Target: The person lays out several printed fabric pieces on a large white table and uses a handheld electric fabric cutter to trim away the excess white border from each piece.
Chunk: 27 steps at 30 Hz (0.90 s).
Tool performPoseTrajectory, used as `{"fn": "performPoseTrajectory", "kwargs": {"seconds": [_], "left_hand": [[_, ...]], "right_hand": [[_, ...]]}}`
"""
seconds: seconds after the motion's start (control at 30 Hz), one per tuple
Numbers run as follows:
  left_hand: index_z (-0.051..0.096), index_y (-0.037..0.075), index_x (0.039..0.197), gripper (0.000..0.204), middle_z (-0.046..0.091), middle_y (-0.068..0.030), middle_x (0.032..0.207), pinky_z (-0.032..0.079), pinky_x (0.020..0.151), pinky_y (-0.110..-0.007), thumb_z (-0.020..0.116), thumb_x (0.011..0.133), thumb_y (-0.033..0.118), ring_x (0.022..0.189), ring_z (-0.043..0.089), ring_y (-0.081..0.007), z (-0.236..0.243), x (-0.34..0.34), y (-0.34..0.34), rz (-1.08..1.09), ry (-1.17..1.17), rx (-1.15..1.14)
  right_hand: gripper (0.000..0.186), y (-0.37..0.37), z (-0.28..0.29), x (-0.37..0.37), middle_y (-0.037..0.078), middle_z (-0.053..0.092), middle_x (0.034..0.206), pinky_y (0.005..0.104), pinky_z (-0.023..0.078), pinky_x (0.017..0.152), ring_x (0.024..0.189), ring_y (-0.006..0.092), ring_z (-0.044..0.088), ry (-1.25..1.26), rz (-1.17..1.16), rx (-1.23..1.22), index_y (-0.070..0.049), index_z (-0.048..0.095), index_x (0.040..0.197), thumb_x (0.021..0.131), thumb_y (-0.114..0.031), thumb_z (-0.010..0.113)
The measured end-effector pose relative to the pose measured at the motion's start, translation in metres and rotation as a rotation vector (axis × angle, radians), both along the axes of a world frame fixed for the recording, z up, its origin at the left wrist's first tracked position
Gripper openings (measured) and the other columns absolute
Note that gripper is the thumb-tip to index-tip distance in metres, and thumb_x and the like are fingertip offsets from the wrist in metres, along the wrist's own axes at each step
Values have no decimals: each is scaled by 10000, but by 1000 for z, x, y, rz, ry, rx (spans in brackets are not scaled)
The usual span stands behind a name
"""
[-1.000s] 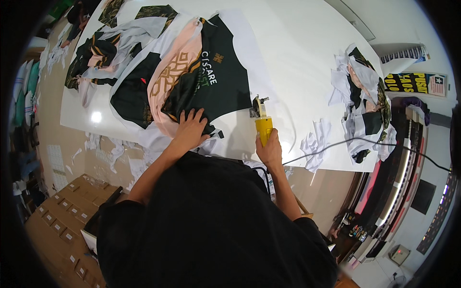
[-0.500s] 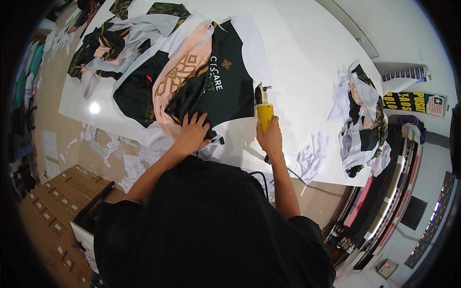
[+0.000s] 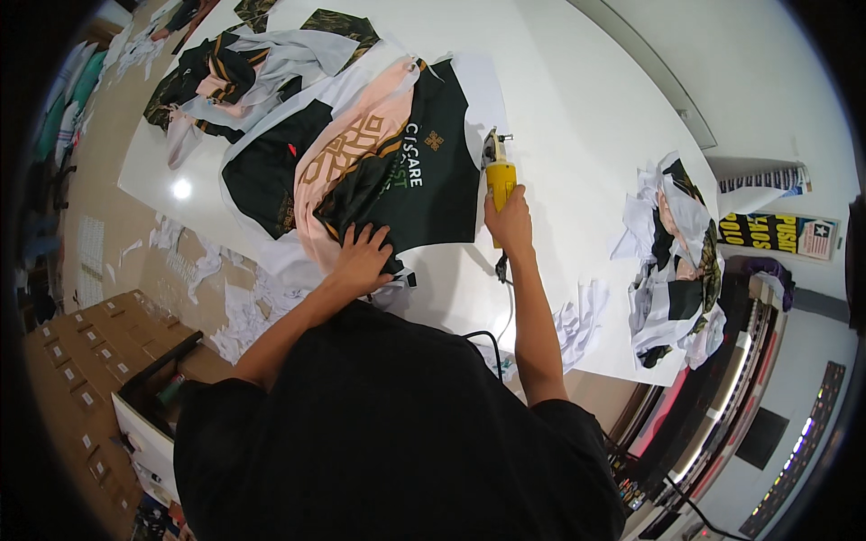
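Note:
My right hand (image 3: 511, 221) is closed around the yellow body of a corded electric fabric cutter (image 3: 502, 183). The cutter's metal head lies right beside the right edge of a dark green printed fabric panel (image 3: 442, 203), with a white strip of material along that edge farther up. My left hand (image 3: 363, 257) rests with fingers spread on the panel's near part, pressing it to the white table (image 3: 586, 117). Across the panel's left part lies a folded peach-coloured piece (image 3: 334, 167) with a gold pattern.
A heap of printed and grey cloth (image 3: 271, 68) lies at the far left. Mixed fabric scraps (image 3: 681, 270) are piled on the table's right end, white scraps (image 3: 582, 320) nearer. Brown cartons (image 3: 86, 379) stand lower left; white offcuts (image 3: 248, 307) litter the floor.
My right hand has pushed the cutter farther away along the panel's right edge. The left hand keeps its place on the fabric. The whole view has shifted slightly.

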<state>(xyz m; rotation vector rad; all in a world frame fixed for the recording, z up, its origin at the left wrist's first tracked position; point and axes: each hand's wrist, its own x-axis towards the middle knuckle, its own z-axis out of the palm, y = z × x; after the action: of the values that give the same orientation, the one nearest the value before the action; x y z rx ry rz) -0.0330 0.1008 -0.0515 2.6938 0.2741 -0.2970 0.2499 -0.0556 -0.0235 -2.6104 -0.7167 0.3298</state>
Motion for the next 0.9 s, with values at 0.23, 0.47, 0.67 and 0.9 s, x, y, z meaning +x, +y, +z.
{"fn": "performPoseTrajectory", "kwargs": {"seconds": [0.23, 0.47, 0.67, 0.9], "left_hand": [[684, 24, 1101, 487, 471, -189, 1495, 261, 1184, -658, 799, 809, 396, 1399, 439, -442, 3, -9, 0, 78, 32, -17], [693, 28, 1064, 473, 512, -167, 1445, 289, 1176, -641, 829, 773, 374, 1369, 474, -409, -3, -12, -11, 158, -74, 18], [716, 34, 1079, 466, 519, -144, 1430, 297, 1175, -631, 825, 778, 372, 1373, 468, -382, -2, -6, -15, 197, -59, 25], [721, 32, 1086, 463, 515, -140, 1435, 299, 1177, -627, 820, 788, 372, 1375, 463, -380, 1, -5, -15, 224, -41, 10]], "right_hand": [[484, -49, 9, 19, 394, 663, 970, 576, 553, 779, 904, 554, 666, 63, 214, -66, 56, 413, 1138, 953, -310, 668], [488, -97, 18, 27, 342, 655, 1065, 561, 564, 769, 917, 518, 674, 97, 382, -137, 22, 411, 1202, 945, -289, 684], [477, -85, 17, 44, 330, 659, 1051, 555, 566, 747, 894, 509, 679, 61, 476, -108, 19, 408, 1182, 947, -294, 681], [469, -75, 19, 42, 333, 658, 1046, 556, 564, 755, 893, 512, 678, 85, 456, -117, 19, 410, 1174, 945, -293, 675]]}}
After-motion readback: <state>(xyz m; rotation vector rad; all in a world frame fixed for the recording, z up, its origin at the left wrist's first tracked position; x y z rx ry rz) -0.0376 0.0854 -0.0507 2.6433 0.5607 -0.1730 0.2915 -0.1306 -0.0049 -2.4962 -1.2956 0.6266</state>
